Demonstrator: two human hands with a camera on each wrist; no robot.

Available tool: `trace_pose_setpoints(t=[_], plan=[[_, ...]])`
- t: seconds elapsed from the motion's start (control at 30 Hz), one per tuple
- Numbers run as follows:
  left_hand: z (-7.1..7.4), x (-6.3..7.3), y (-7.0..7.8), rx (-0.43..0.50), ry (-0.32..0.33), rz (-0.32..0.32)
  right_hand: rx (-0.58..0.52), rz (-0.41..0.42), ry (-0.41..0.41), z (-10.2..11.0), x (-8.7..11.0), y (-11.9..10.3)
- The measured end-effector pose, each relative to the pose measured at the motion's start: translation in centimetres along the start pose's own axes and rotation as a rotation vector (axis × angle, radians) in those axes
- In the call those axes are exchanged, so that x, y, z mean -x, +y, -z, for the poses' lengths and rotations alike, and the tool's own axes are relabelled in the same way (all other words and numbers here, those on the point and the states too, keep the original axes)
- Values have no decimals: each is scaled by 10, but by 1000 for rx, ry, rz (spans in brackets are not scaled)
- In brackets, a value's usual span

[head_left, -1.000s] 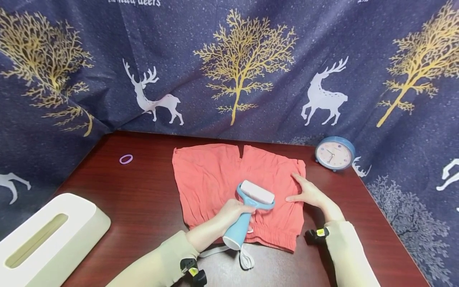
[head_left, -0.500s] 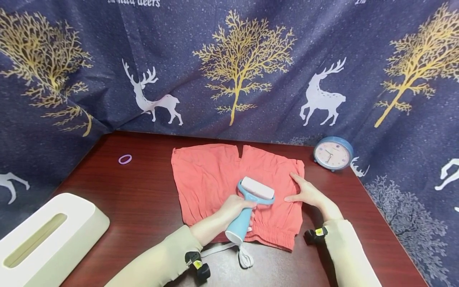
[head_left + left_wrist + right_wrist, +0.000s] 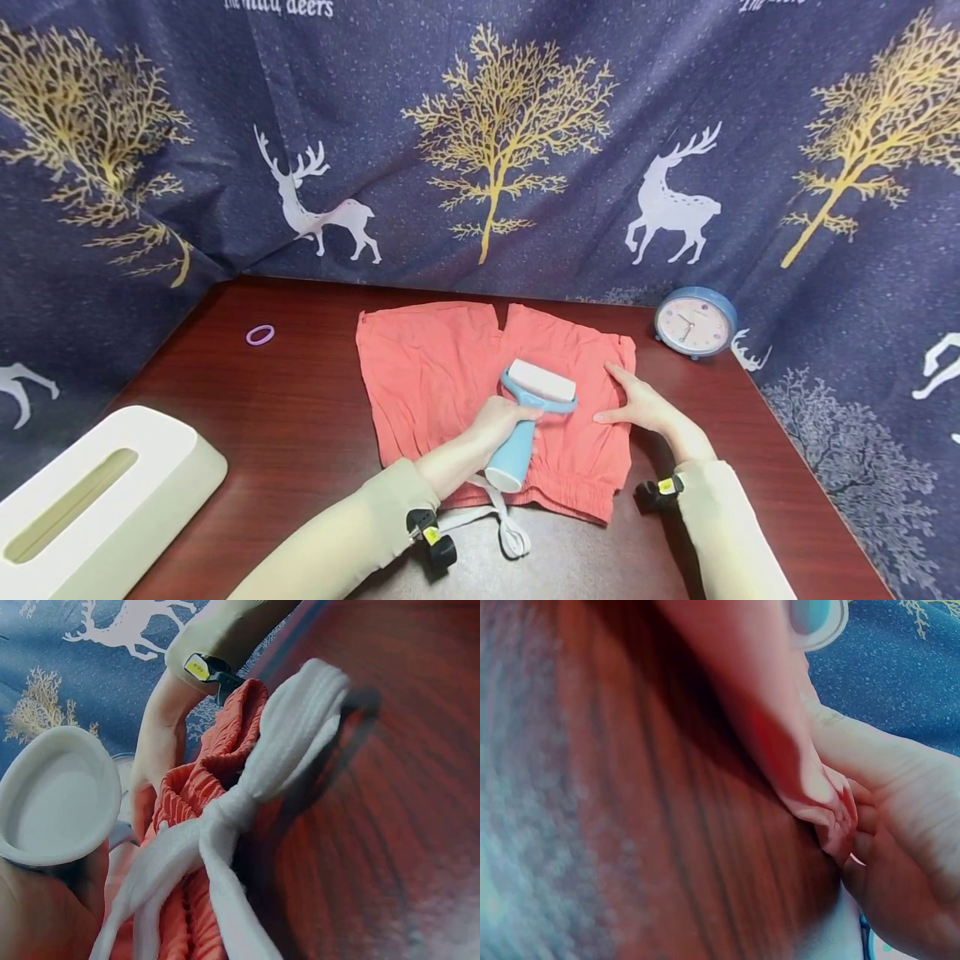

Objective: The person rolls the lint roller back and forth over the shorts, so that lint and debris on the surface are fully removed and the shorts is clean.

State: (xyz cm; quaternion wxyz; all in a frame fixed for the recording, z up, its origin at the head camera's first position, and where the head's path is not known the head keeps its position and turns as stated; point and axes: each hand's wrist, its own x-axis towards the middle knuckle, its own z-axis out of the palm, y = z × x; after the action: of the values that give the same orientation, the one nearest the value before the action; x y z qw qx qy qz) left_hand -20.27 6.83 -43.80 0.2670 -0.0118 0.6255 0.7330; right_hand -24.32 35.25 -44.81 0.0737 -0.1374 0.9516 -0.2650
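Note:
Red-pink shorts [image 3: 431, 367] with a gathered waistband lie spread on the dark wooden table, waistband toward me. My left hand [image 3: 497, 421] grips the blue handle of a lint roller [image 3: 512, 457]. Its white roller head sits over the right half of the shorts, and whether it touches the cloth I cannot tell. The right hand [image 3: 647, 405] rests on the right edge of the shorts, thumb and forefinger spread apart. In the right wrist view its other fingers [image 3: 864, 817] lie along the cloth's edge. The white drawstring [image 3: 240, 799] hangs tied in a bow off the waistband.
A blue round clock [image 3: 696, 322] stands at the table's back right. At the far left lies a purple ring [image 3: 260, 335]. A white tissue box [image 3: 168, 442] with a slot occupies the near left. Behind the table hangs a dark blue curtain [image 3: 420, 67].
My left hand and the lint roller have moved away from me, up the shorts. The right hand has stayed in place on the cloth.

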Motion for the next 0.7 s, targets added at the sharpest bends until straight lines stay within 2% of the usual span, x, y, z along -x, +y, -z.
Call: trace_pose_setpoints(t=[0.17, 0.4, 0.7], plan=[[-4, -8, 3, 23, 16, -16, -21, -6, -11, 0, 0, -1], [-10, -22, 8, -7, 69, -40, -38, -13, -11, -1, 2, -1], [-15, -47, 18, -7, 104, -63, -42, -30, -14, 0, 1, -2]])
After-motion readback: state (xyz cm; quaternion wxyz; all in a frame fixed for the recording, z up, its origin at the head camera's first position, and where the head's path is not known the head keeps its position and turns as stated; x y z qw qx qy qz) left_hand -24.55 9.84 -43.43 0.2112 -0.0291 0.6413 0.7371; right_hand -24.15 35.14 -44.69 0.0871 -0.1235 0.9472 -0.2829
